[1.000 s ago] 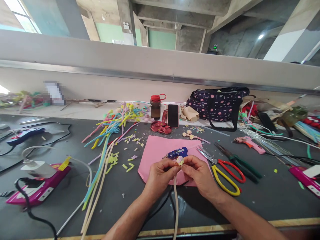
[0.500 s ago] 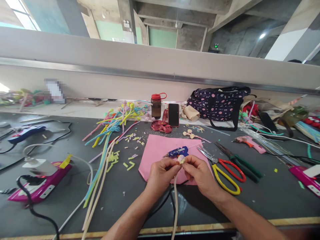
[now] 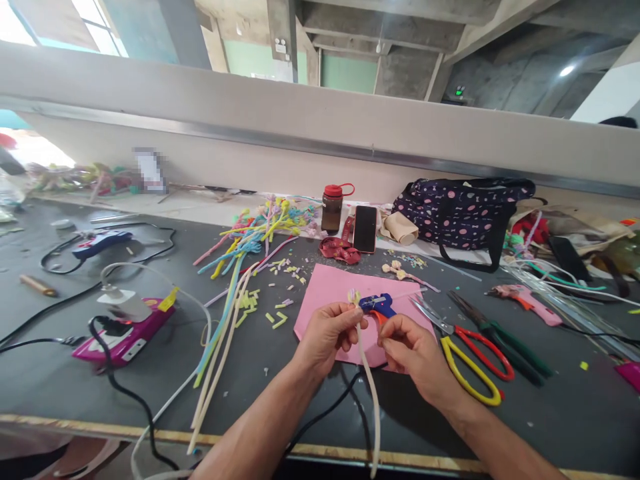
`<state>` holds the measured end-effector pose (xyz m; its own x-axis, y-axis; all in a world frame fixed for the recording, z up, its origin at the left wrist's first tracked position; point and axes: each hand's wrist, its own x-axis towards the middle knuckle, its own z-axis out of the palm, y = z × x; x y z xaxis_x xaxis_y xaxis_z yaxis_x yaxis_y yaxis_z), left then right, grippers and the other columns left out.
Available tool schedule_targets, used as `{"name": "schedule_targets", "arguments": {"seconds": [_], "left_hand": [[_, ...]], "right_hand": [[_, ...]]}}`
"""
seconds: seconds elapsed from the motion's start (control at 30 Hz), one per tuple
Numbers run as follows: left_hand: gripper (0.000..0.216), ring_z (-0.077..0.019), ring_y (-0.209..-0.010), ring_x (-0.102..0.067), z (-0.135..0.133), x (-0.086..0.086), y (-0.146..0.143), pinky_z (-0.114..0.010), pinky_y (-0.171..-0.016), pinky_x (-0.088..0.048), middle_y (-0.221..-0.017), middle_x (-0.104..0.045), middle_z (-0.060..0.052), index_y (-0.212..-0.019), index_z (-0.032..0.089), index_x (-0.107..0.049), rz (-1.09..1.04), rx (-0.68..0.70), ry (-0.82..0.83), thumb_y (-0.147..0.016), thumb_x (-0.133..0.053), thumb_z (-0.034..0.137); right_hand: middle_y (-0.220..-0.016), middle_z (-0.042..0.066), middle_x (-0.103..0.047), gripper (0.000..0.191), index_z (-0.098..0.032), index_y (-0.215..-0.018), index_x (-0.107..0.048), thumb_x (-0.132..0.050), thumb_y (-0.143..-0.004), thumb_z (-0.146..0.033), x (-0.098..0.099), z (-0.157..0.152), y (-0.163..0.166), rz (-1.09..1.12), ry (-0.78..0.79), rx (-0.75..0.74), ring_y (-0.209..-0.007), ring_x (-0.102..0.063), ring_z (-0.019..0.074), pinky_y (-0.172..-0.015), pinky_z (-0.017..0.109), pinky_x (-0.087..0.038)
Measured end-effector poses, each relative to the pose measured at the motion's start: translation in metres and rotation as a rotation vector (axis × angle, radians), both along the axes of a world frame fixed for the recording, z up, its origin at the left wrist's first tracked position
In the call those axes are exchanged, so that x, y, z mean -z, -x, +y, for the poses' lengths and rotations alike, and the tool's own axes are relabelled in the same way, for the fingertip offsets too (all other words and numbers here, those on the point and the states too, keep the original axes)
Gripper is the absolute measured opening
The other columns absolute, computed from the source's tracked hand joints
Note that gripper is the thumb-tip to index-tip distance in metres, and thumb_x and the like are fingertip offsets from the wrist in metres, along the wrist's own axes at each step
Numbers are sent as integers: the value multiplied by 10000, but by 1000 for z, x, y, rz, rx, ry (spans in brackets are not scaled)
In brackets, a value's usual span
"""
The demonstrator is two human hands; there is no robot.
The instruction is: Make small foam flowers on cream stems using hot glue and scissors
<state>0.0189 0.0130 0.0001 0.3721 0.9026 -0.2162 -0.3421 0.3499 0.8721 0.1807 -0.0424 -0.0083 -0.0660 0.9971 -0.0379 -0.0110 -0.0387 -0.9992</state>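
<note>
My left hand is closed around the top of a long cream fuzzy stem, which hangs down past the table's front edge. A small pale yellow and lilac flower head pokes out above its fingers. Just to the right, apart from the stem, my right hand has thumb and fingertips pinched together; whatever is between them is hidden or too small to name. Behind both hands a blue glue gun with an orange trigger lies on a pink sheet.
Scissors and green-handled pliers lie to the right, with a pink glue gun beyond. Fuzzy stems and cut yellow pieces are on the left, near a magenta power strip. A bottle and phone stand behind.
My hands have moved apart: the right has let go of the flower head, and the left now holds the stem alone, flower head leaning left. The view has turned left.
</note>
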Motion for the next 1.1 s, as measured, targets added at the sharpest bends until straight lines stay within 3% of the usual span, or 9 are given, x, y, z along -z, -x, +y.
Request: {"name": "schedule_targets", "arguments": {"seconds": [0.17, 0.33, 0.73, 1.0, 1.1], "left_hand": [[243, -32, -328, -431, 0, 0, 0, -142, -343, -298, -446, -554, 17, -606, 116, -609, -40, 53, 41, -663, -706, 331], [236, -26, -337, -428, 0, 5, -1, -138, -353, -328, -514, -595, 2, -623, 119, -605, -77, 72, 47, -649, -721, 323], [201, -38, -360, -452, 0, 8, -2, -143, -365, -330, -495, -586, 4, -632, 122, -620, -102, 101, 21, -666, -709, 299], [231, -36, -357, -453, -5, 1, -2, -140, -357, -305, -451, -552, 18, -616, 115, -612, -85, 92, 44, -668, -704, 320], [247, -37, -390, -483, -8, 0, -3, -142, -355, -311, -581, -623, -9, -637, 114, -609, -126, 106, 33, -661, -704, 340]], "right_hand": [[-560, -60, -477, 149, -186, -821, -574, -554, -816, -334, 1, 2, 8, -85, -7, -30, -447, -421, 66, -424, 185, -307], [-565, -42, -495, 285, -160, -736, -572, -562, -809, -435, -1, 8, 16, -106, 7, -148, -424, -423, 59, -401, 190, -283], [-571, -46, -511, 183, -160, -677, -538, -532, -809, -287, -2, 7, 18, -144, 11, -147, -422, -420, 49, -422, 185, -286], [-570, -54, -475, 184, -175, -681, -515, -553, -800, -309, 0, -1, 9, -178, 23, -126, -438, -411, 63, -427, 195, -288], [-537, -61, -436, 204, -185, -702, -502, -550, -815, -348, 1, -4, -1, -204, 27, -55, -454, -404, 74, -437, 194, -302]]}}
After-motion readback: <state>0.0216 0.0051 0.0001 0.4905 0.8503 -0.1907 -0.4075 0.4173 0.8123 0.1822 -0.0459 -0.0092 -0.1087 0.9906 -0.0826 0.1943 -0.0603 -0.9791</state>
